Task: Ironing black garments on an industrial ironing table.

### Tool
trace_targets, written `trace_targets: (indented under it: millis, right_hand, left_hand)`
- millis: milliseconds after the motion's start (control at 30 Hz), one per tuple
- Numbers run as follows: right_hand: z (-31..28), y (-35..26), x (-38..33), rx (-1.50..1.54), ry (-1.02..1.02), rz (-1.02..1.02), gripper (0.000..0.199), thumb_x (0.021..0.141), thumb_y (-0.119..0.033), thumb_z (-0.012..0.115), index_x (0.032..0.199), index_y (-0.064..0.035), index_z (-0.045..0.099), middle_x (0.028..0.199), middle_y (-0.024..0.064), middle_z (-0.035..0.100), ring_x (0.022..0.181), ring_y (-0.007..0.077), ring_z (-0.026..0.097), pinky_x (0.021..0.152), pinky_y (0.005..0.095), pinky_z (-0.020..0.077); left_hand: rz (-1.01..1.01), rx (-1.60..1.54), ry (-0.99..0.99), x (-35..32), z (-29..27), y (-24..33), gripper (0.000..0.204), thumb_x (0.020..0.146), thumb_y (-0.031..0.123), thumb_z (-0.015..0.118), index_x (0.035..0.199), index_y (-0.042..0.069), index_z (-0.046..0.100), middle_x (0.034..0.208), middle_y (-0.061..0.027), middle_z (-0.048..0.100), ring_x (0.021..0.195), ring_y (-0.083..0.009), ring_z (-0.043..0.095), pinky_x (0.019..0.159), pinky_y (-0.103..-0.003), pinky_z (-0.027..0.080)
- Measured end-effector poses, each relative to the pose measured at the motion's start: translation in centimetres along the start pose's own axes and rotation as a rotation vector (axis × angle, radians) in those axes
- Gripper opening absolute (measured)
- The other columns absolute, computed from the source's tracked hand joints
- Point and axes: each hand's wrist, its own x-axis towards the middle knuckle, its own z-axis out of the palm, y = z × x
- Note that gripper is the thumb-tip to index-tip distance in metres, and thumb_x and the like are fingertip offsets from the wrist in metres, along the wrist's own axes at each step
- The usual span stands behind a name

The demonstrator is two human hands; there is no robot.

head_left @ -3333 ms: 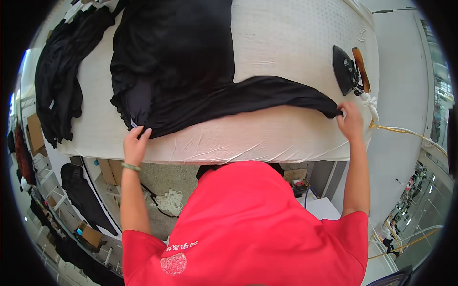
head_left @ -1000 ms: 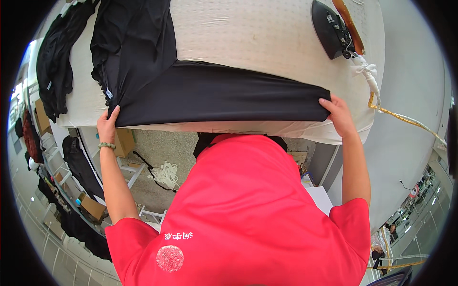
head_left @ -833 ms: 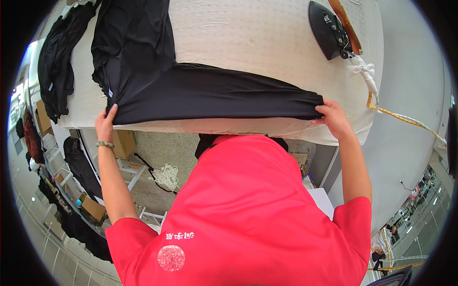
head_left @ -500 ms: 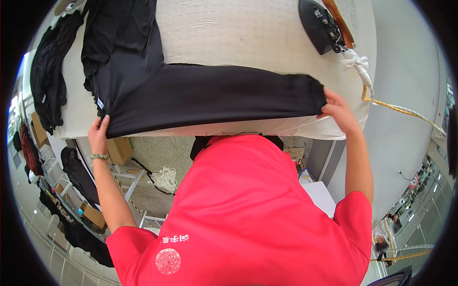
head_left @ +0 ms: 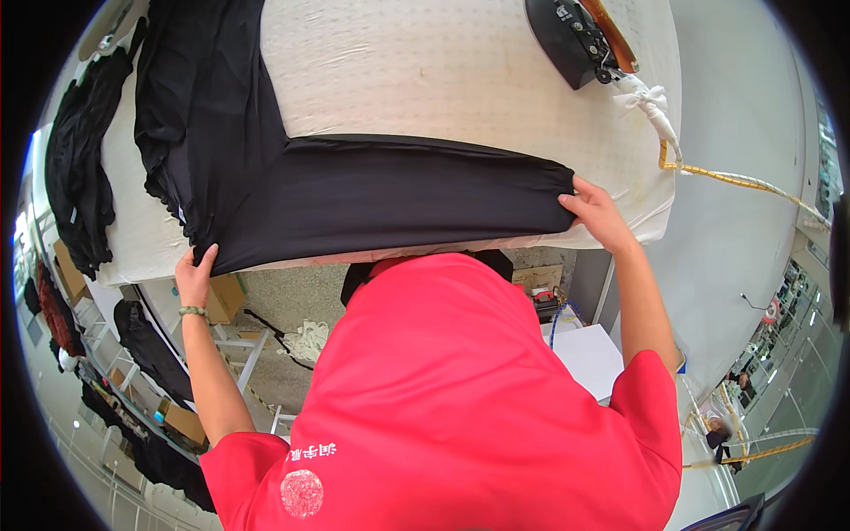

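Since the earlier frames, the black garment (head_left: 354,190) has been drawn out flat: one leg now lies as a straight band along the near edge of the padded ironing worktop (head_left: 443,80), where before it was bunched and curved. The left hand (head_left: 195,276) has shifted to the hem corner at the worktop's near-left edge; the right hand (head_left: 598,212) has stayed at the opposite end of the band.

Left hand: fingers closed over the corner of the fabric, thumb on top. Right hand: fingers curled onto the end of the leg, pinching it against the padding.

To do the flattening well, keep even tension between both hands so the band lies without diagonal creases. Align the near fold with the worktop edge. Smooth outward from the centre towards each hand, not inward. Keep the rest of the garment, which rises away beyond the left hand, clear of the band.

The iron (head_left: 575,35) rests beyond the right hand, apart from the fabric; its cord (head_left: 735,181) trails off to the right. A second dark garment (head_left: 80,168) hangs left of the left hand.
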Motion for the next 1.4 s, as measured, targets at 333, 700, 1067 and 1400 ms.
trace_targets:
  millis: [333, 700, 1067, 1400]
  right_hand:
    - [0.4, -0.2, 0.0, -0.435, 0.562, -0.349, 0.020, 0.099, -0.019, 0.070, 0.111, -0.0036, 0.072, 0.096, 0.0102, 0.074, 0.084, 0.0191, 0.070, 0.077, 0.0323, 0.0548]
    - [2.1, -0.7, 2.1, -1.062, 0.399, -0.616, 0.014, 0.085, -0.017, 0.080, 0.092, -0.0110, 0.069, 0.091, 0.0047, 0.064, 0.092, 0.0272, 0.064, 0.077, 0.0406, 0.0520]
    - [-1.1, -2.9, 4.2, -0.839, 0.313, -0.355, 0.017, 0.094, -0.020, 0.072, 0.095, -0.0055, 0.064, 0.090, 0.0117, 0.069, 0.084, 0.0340, 0.067, 0.074, 0.0439, 0.0518]
    - [-1.7, -4.2, 6.2, -0.762, 0.301, -0.294, 0.016, 0.095, -0.020, 0.070, 0.099, -0.0049, 0.064, 0.093, 0.0138, 0.071, 0.086, 0.0343, 0.068, 0.076, 0.0434, 0.0524]
  left_hand:
    - [0.436, 0.506, 0.335, 0.5, 2.4, 9.1, 0.039, 0.091, 0.019, 0.079, 0.125, 0.005, 0.065, 0.116, -0.0117, 0.070, 0.106, -0.0302, 0.067, 0.096, -0.040, 0.051]
    - [1.058, 0.635, -0.171, 7.9, 10.5, 23.7, 0.027, 0.077, 0.012, 0.082, 0.098, 0.007, 0.065, 0.099, -0.0071, 0.064, 0.109, -0.0284, 0.062, 0.096, -0.041, 0.048]
    - [1.000, 0.682, -0.340, 9.9, 9.4, 25.5, 0.024, 0.078, 0.016, 0.083, 0.085, 0.008, 0.061, 0.087, -0.0055, 0.064, 0.095, -0.0279, 0.061, 0.089, -0.040, 0.047]
    - [0.818, 0.632, -0.375, 11.2, 9.7, 25.7, 0.021, 0.086, 0.021, 0.077, 0.089, 0.004, 0.064, 0.088, -0.0117, 0.066, 0.090, -0.0336, 0.064, 0.081, -0.043, 0.050]
